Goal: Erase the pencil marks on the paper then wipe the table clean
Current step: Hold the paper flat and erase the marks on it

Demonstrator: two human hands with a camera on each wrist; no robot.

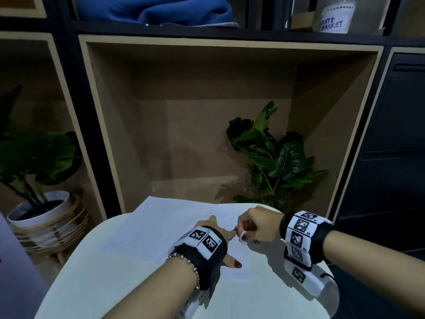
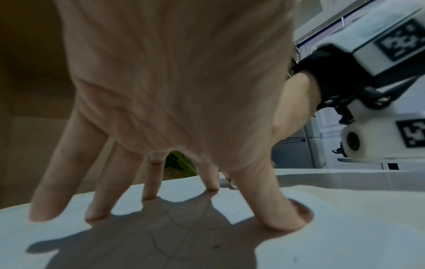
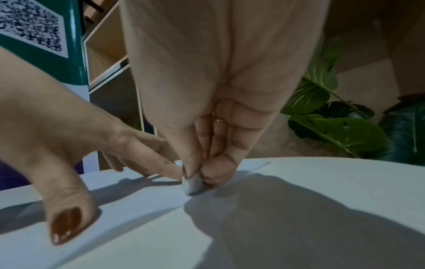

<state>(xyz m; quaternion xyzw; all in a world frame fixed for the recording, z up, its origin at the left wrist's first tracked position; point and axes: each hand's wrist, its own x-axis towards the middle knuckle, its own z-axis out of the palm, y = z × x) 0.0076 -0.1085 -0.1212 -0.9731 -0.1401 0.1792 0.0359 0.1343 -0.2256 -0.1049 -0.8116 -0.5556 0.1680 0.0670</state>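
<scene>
The white sheet of paper [image 1: 174, 229] lies flat on the round white worktop [image 1: 110, 284], its far corner over the worktop's far edge. On the paper, the small white eraser [image 3: 193, 183] touches the sheet at its tip, pinched in the grip of the right hand [image 1: 257, 226], whose fingers curl tightly round it. Just left of the eraser, the left hand [image 1: 220, 236] rests on the paper with fingers spread and straight, fingertips pressing the sheet down. Beyond the paper stands a brown open shelf cubby [image 1: 230, 116] holding a green broad-leaved plant [image 1: 273, 157]. Left of the paper, a white pot in a woven rattan stand [image 1: 46, 222] holds another leafy plant. Above the cubby sits a white container lettered "basket" [image 1: 335, 17].
</scene>
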